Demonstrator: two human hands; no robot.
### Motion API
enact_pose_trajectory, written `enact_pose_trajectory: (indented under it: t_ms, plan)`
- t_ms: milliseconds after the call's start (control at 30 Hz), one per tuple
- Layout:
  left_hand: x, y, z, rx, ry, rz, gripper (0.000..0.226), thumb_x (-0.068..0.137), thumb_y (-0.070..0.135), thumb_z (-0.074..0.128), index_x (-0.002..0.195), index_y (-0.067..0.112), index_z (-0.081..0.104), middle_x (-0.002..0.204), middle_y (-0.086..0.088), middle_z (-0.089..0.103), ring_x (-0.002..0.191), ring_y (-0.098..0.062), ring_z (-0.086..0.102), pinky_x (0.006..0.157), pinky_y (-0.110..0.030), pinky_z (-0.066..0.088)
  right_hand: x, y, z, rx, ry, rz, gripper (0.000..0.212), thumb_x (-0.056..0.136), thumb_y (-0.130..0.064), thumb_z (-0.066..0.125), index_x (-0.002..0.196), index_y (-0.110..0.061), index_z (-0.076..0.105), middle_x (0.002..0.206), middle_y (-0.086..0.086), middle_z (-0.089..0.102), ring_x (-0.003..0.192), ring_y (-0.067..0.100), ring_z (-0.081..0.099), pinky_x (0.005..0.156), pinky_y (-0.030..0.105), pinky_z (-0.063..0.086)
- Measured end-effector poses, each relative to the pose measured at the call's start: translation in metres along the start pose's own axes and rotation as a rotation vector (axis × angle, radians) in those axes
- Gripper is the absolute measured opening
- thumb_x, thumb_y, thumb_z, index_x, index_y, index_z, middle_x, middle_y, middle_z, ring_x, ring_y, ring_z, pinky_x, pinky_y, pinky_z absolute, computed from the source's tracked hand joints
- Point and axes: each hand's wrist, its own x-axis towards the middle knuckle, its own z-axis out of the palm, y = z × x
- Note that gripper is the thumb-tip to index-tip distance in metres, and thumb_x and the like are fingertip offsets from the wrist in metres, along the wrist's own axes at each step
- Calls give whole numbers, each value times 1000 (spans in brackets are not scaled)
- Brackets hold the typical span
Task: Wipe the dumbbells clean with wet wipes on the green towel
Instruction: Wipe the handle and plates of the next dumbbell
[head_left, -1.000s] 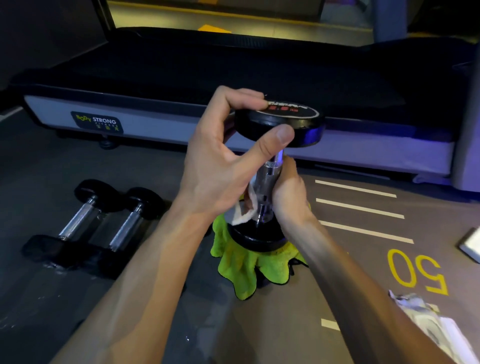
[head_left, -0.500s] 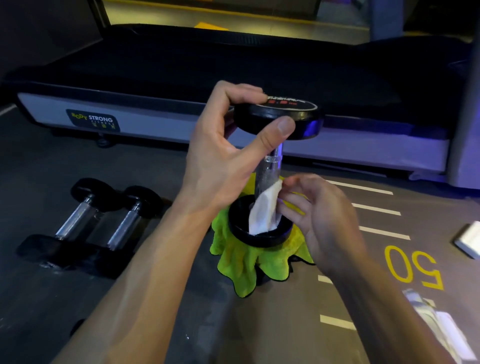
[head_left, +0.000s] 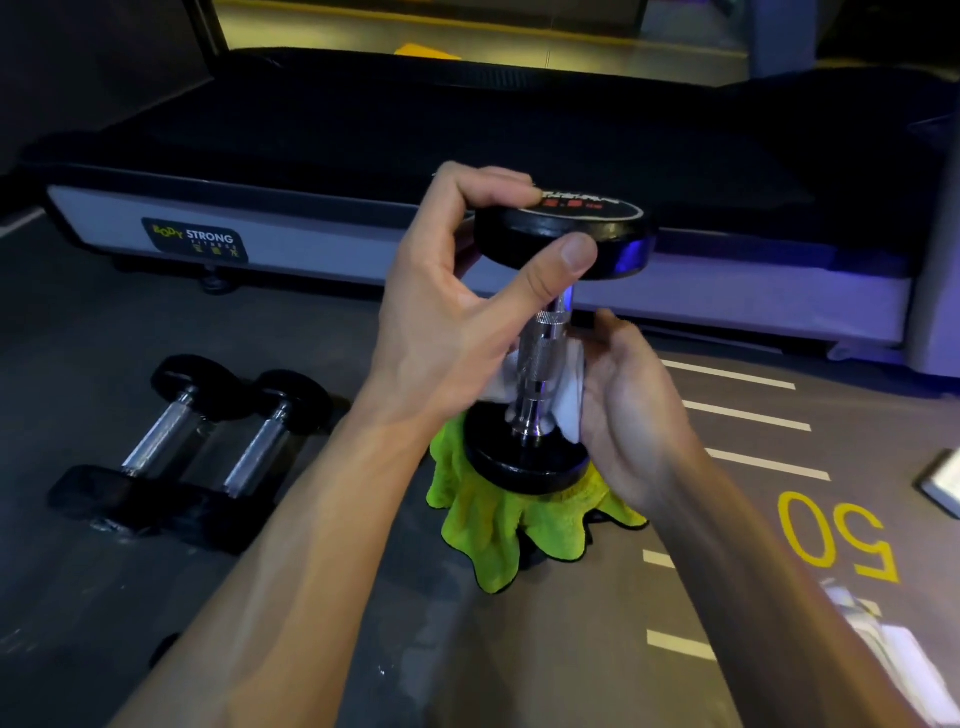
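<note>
— Status? The dumbbell (head_left: 550, 332) is held upright on the towel (head_left: 509, 525); its top disc is pinched by the left hand (head_left: 467, 312).

— Change? The wipe (head_left: 569, 395), dangling half a second ago, is now pressed round the handle by the cupped right hand (head_left: 628, 410). Handle wiping is judged under way.

Wet wipe (head_left: 569, 387) now behind handle (head_left: 540, 364)

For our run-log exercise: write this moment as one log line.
step: wiping handle | left hand: steadies upright dumbbell by top plate | right hand: presses wet wipe to handle | base: on green towel
</note>
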Motion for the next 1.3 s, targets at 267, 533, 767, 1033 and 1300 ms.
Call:
enact_pose_trajectory:
  t_ms: [267,533,767,1033,1300]
  plan:
    - [1,0,3,-2,5,-3,33,87,32,80,110,24,58,124,0,63,115,-20,67,104,-47,54,-23,-7,-13,19,175,-192,50,103,-9,44,62,-13,72,79,9,74,84,26,72,97,51,58]
    - [2,-3,3,2,19,-5,35,87,32,80,112,20,58,125,-1,62,115,-16,67,104,-42,54,17,5,5,-292,168,-53,36,84,-32,46,85,-22,81,92,4,81,98,28,76,103,55,54]
    - [1,-3,5,1,9,4,35,87,32,79,111,22,58,126,-3,63,117,-22,67,105,-47,53,23,-10,9,-114,-199,96,99,99,-78,19,74,6,64,84,36,61,79,44,58,87,54,46]
    - [5,-4,6,72,69,20,32,87,35,81,107,26,57,117,-2,65,110,-16,66,99,-36,54,28,-11,29,-92,-19,2,75,101,-73,29,69,-11,56,63,16,47,54,27,48,53,31,41]
    - [5,-1,14,153,113,30,39,86,38,84,108,18,60,112,-4,68,104,-19,69,94,-47,55,7,14,18,-272,259,-178,71,106,-62,25,83,-22,79,83,-2,79,86,13,74,88,31,55]
